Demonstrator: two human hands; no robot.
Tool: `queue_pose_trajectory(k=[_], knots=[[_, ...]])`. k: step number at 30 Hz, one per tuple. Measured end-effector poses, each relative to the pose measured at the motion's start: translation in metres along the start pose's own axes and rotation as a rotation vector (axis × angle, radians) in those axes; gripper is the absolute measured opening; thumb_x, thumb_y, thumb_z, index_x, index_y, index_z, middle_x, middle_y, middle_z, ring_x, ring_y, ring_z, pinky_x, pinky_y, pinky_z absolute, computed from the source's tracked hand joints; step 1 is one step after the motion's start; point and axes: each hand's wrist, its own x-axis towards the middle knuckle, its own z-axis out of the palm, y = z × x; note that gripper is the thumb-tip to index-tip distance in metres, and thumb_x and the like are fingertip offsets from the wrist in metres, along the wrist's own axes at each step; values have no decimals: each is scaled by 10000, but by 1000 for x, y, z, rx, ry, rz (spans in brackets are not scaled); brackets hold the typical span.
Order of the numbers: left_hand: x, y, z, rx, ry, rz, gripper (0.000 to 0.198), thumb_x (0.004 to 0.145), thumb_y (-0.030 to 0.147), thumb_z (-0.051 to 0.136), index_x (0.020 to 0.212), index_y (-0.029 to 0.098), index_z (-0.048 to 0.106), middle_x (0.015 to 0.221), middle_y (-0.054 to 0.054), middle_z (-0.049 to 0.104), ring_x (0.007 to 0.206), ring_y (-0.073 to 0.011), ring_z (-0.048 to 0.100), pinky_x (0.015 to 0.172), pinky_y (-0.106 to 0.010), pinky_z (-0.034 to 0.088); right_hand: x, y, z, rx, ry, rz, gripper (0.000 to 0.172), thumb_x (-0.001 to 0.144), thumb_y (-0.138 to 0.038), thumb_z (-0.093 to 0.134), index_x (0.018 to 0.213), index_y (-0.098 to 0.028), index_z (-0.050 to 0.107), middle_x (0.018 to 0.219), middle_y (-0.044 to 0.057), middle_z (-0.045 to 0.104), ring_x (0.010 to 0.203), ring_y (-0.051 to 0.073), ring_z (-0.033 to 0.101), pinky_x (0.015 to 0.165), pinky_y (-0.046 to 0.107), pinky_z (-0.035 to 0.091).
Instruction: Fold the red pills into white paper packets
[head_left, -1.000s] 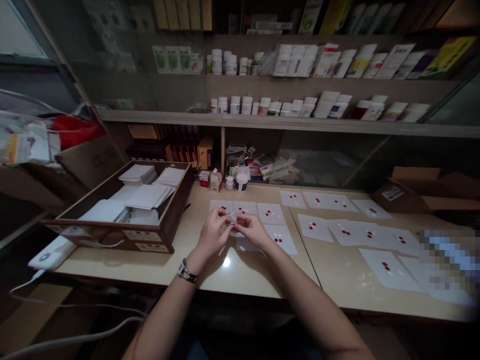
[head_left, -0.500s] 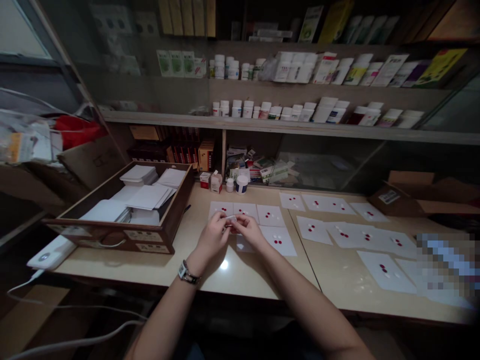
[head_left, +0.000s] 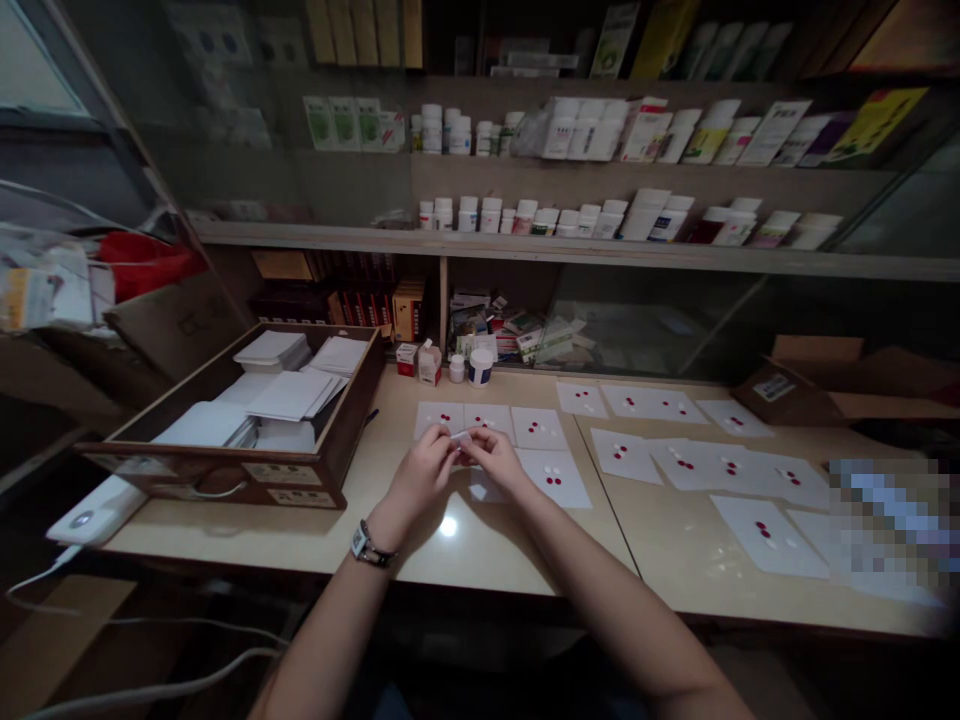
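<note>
My left hand (head_left: 424,468) and my right hand (head_left: 496,462) meet above the table, fingertips pinching a small folded white paper (head_left: 460,438) between them. The fingers cover most of that paper. Around and behind the hands lie white paper sheets (head_left: 571,492), partly hidden by my right hand and wrist. Dark red and white tablets (head_left: 553,481) rest in small groups on the sheets. More such sheets (head_left: 626,468) with tablets are spread over the right part of the table.
On the left, a wooden drawer (head_left: 341,480) holds stacks of white paper. Small boxes (head_left: 430,363) and white bottles (head_left: 481,368) stand behind my hands. Shelves of medicine bottles (head_left: 585,130) rise at the back. A cardboard box (head_left: 780,395) sits far right, near a blurred patch.
The view has shifted slightly. Both hands stay together at the folded paper, with only a small movement of the fingers and paper.
</note>
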Motion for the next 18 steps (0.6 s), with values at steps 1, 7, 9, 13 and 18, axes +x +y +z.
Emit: queue_pose_trajectory(k=[1, 7, 9, 13, 18], knots=[[0, -1, -1, -29, -2, -7, 135, 870, 127, 453, 817, 168, 570, 908, -65, 540, 822, -164, 552, 763, -306, 498, 0, -1, 0, 4, -16, -5, 310, 626, -405, 765, 788, -164, 659, 729, 29, 672, 646, 145, 626, 648, 274, 513], [1, -6, 1, -379, 132, -287, 175, 776, 234, 617, 925, 174, 549, 930, -67, 585, 820, -174, 599, 550, -223, 505, -1, -2, 2, 52, -13, 8, 327, 602, -393, 785, 796, -164, 653, 738, 31, 682, 662, 156, 642, 674, 288, 519], [4, -6, 4, -511, 207, -419, 333, 708, 261, 684, 995, 168, 543, 882, -54, 601, 757, -164, 605, 519, -215, 495, -1, -1, 3, 61, 0, 14, 329, 604, -402, 778, 793, -163, 654, 726, 31, 681, 654, 156, 640, 668, 288, 518], [8, -4, 6, -716, 259, -565, 313, 611, 311, 755, 822, 138, 603, 706, -26, 622, 635, -138, 593, 543, -220, 480, -1, 1, 6, -23, 65, -23, 295, 633, -420, 747, 749, -165, 656, 651, 17, 653, 586, 141, 599, 570, 249, 482], [10, -5, 7, -845, 197, -653, 343, 546, 342, 802, 721, 121, 605, 550, 6, 592, 460, -87, 514, 474, -201, 413, -1, 2, 5, -139, 123, -74, 294, 658, -444, 717, 671, -158, 651, 590, 17, 629, 515, 125, 543, 495, 228, 422]])
